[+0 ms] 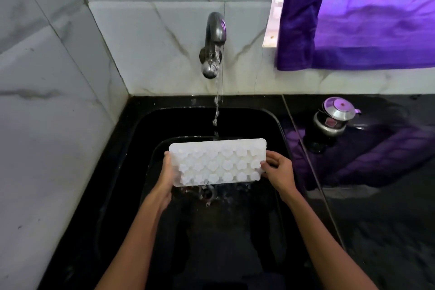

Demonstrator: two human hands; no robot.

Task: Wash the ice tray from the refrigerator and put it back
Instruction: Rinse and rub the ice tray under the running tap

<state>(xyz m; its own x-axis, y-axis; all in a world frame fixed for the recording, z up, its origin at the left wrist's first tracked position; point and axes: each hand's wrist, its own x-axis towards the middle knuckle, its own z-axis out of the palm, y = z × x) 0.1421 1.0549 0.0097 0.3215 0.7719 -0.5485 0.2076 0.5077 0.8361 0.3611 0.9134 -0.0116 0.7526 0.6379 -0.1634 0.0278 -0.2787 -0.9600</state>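
The white ice tray [217,162] is held over the black sink [150,125], tilted with its bumpy underside toward me. My left hand [166,178] grips its left short edge and my right hand [279,170] grips its right short edge. A thin stream of water [216,106] falls from the metal tap [215,30] onto the tray's far top edge and drips off the bottom edge into the sink.
A steel pot with a lid [335,117] stands on the black counter [388,207] to the right of the sink. A purple curtain [367,14] hangs at the upper right. White marble-pattern tiles [51,101] close off the left side and the back.
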